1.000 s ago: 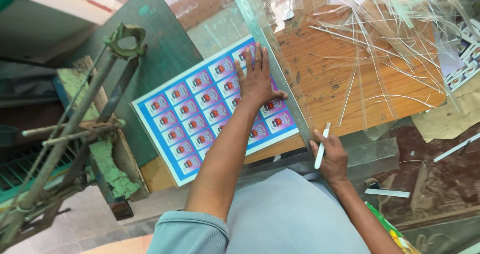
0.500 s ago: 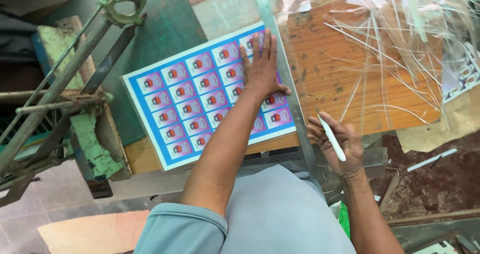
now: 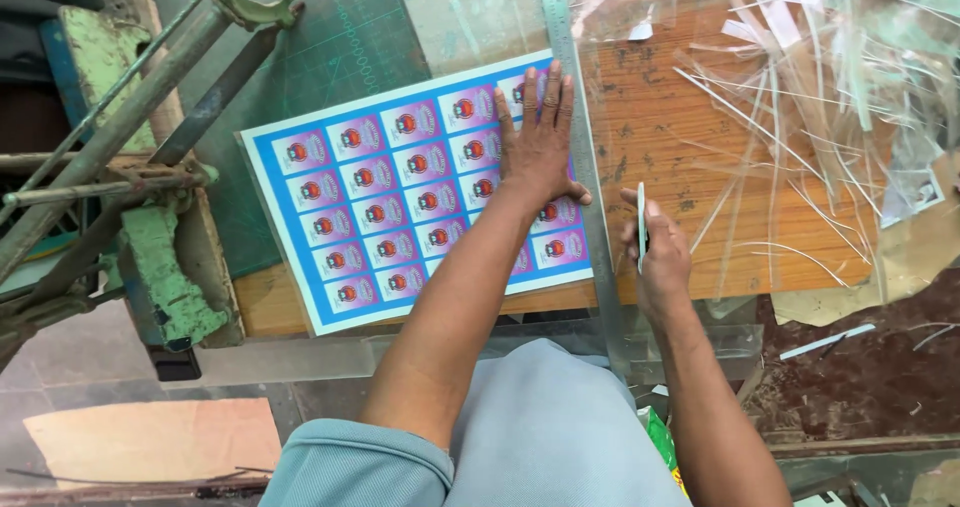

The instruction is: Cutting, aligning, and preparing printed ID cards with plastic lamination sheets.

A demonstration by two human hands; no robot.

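Observation:
A blue printed sheet [image 3: 380, 197] with rows of small round-emblem labels lies on the wooden bench [image 3: 690, 137]. My left hand [image 3: 538, 142] presses flat on the sheet's right part, fingers spread, against a long metal ruler [image 3: 572, 87] that runs along the sheet's right edge. My right hand [image 3: 655, 247] is just right of the ruler near the bench's front edge, closed around a slim white cutting knife [image 3: 641, 225] held upright.
A green cutting mat [image 3: 340, 47] lies under the sheet's far side. Several thin clear plastic strips [image 3: 810, 97] litter the bench at right. An old green metal lever cutter [image 3: 150, 167] stands at left. Floor and scraps lie below.
My right hand has risen from below the bench edge up beside the ruler, knife turned upright. My left hand stays pressed on the sheet.

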